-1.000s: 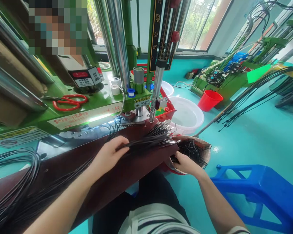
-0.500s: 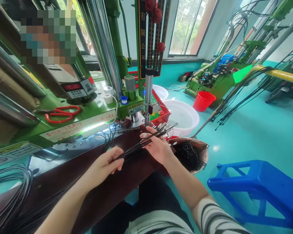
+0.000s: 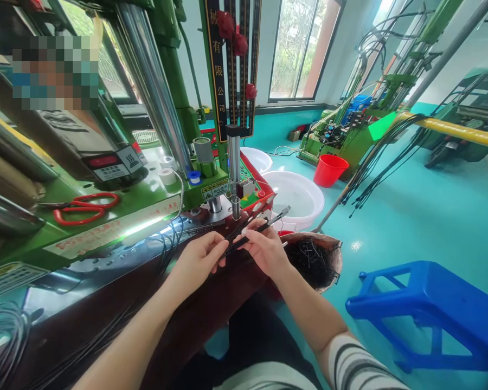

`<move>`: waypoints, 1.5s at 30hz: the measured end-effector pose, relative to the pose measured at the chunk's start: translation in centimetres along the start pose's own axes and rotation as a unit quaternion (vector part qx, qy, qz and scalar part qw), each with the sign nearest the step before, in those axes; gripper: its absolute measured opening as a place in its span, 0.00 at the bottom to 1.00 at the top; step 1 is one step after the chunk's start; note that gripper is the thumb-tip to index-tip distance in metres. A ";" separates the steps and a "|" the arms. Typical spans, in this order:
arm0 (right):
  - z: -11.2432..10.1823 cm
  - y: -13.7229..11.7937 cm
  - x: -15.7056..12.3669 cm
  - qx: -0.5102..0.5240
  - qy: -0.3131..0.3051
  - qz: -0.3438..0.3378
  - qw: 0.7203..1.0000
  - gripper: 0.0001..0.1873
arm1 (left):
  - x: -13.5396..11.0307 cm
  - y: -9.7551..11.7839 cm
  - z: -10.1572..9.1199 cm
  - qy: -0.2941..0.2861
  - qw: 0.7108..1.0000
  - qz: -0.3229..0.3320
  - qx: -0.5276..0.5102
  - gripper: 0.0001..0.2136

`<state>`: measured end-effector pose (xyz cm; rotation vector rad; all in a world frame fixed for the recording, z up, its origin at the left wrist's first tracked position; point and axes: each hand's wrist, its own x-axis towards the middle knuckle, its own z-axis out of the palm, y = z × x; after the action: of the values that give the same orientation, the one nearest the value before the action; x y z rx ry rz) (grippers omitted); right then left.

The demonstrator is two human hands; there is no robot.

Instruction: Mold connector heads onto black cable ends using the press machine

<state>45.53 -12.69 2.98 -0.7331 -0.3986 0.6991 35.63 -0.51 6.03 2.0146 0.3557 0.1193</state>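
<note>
A bundle of thin black cables (image 3: pixel 236 245) with silvery metal connectors (image 3: pixel 285 210) at the far end runs between both hands, above the dark brown bench (image 3: pixel 211 309). My left hand (image 3: pixel 201 254) is closed around the near part, thumb on top. Close beside it on the right, my right hand (image 3: pixel 264 246) grips the bundle near the connector end, fingers wrapped under and thumb along it. A white wrap shows on one of its fingers. Other cable ends stick out behind the right hand, partly hidden by it.
A green press (image 3: pixel 146 203) with red-handled scissors (image 3: pixel 87 208) stands behind the bench. Coiled cables (image 3: pixel 8 341) lie at left. At right are a bin of black scraps (image 3: pixel 313 262), a white basin (image 3: pixel 301 197), a red bucket (image 3: pixel 331 170) and a blue stool (image 3: pixel 427 303).
My left hand has moved right along the cables, closer to my right hand. The connector ends, fanned out before, now sit closer together. The view has shifted slightly.
</note>
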 end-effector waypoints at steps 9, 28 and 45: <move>-1.5 0.6 0.3 0.037 0.064 -0.016 0.997 0.08 | -0.3 -0.5 0.2 -0.009 1.000 0.001 0.025 0.12; -2.5 -1.5 1.4 0.024 0.149 -0.126 0.980 0.14 | -0.8 -0.8 0.5 -0.048 0.998 -0.008 -0.046 0.12; -4.3 -2.7 -1.1 -0.120 0.018 -0.057 0.991 0.10 | 1.0 1.8 3.7 -0.100 0.987 0.077 0.101 0.13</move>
<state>48.37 -16.93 1.88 -0.9418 -0.4931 0.5347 37.85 -4.12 5.82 2.2324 0.0858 -0.0236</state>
